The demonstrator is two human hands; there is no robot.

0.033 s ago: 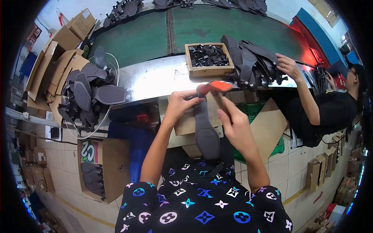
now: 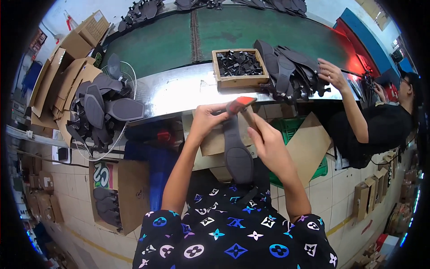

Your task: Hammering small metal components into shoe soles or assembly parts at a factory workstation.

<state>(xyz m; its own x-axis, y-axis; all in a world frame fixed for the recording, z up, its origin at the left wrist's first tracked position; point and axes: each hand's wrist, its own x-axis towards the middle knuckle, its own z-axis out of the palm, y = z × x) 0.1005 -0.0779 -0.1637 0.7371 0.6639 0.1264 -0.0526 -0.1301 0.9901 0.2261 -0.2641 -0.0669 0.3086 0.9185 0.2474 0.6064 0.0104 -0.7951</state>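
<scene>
A dark grey shoe sole point(image 2: 238, 159) lies lengthwise in front of me, its wide end toward my body. Its far end is pinched between the thumb and fingers of my left hand point(image 2: 208, 121). My right hand point(image 2: 271, 144) grips the wooden handle of a hammer point(image 2: 242, 104) with an orange-red head. That head is over the sole's far end, close beside my left fingertips, and hides that end, so I cannot tell whether it touches. Beyond my hands, a wooden box point(image 2: 242, 82) full of small black pieces stands on the metal table edge point(image 2: 172, 92).
A pile of soles point(image 2: 286, 69) lies right of the box, near a co-worker's hand point(image 2: 332, 74). More soles point(image 2: 96, 105) heap on a white wire fan guard point(image 2: 134, 80) at left. A green conveyor belt point(image 2: 152, 47) runs behind. A cardboard box point(image 2: 133, 193) holds soles below.
The hammer head has moved a little left, toward my left fingertips and the sole's far end. My right hand has shifted slightly with it; my left hand stays in place.
</scene>
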